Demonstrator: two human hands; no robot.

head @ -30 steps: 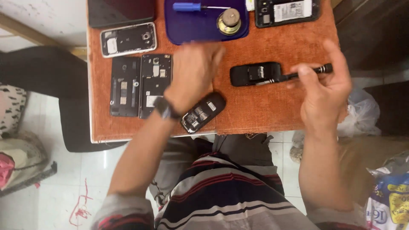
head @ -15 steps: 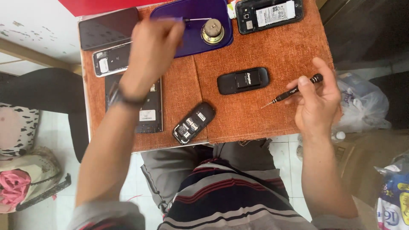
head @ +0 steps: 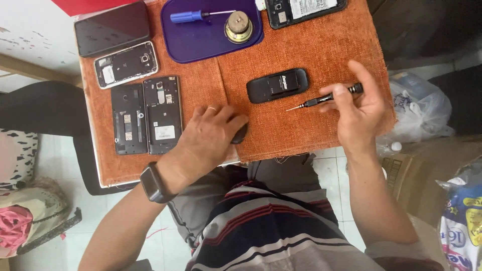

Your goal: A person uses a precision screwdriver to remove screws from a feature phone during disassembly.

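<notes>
My left hand (head: 208, 138) lies over a small black key-fob-like device (head: 241, 134) near the front edge of the orange cloth (head: 311, 45); most of the device is hidden under my fingers. A dark watch is on that wrist. My right hand (head: 359, 108) holds a thin black screwdriver (head: 321, 100), tip pointing left toward a black oval device (head: 277, 85) in the middle of the cloth.
Two opened phone bodies (head: 145, 114) lie at the left, with a bare phone frame (head: 125, 65) and a dark phone (head: 113, 27) above them. A purple tray (head: 201, 40) holds a blue screwdriver (head: 188, 16) and a brass weight (head: 238, 27). Another open phone (head: 304, 7) lies at the top.
My left hand came back from the purple tray and now covers the small black device at the front edge. My right hand with the screwdriver has barely moved.
</notes>
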